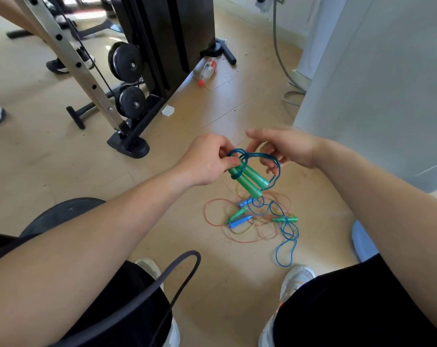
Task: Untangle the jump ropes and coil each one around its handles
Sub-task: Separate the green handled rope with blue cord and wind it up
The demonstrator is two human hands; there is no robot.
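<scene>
Two green handles (pixel 247 180), raised above the floor tangle (pixel 252 221), are pinched by the left hand (pixel 207 161) while the right hand (pixel 287 149) curls round their blue cord (pixel 279 169), whose loops could slip off if tension slackens.

- Green handles (pixel 248 180): moulded plastic, smooth, with a soft sheen.
- Blue cord (pixel 279 170): thin plastic, glossy.
- Tangle of red and yellow cords (pixel 252 230): I read these as tinted see-through plastic, shiny.
- Floor (pixel 49 146): pale wood-look boards, matt, faint grain.
- Machine upright (pixel 68 50): bare brushed metal.
- Pulley (pixel 127 61): black, matt; I take it for plastic.
- Bottle (pixel 207 70): clear plastic.
- Resistance band (pixel 191 253): dark, matt, rubbery.
- Shorts (pixel 350 309): black cloth.
</scene>
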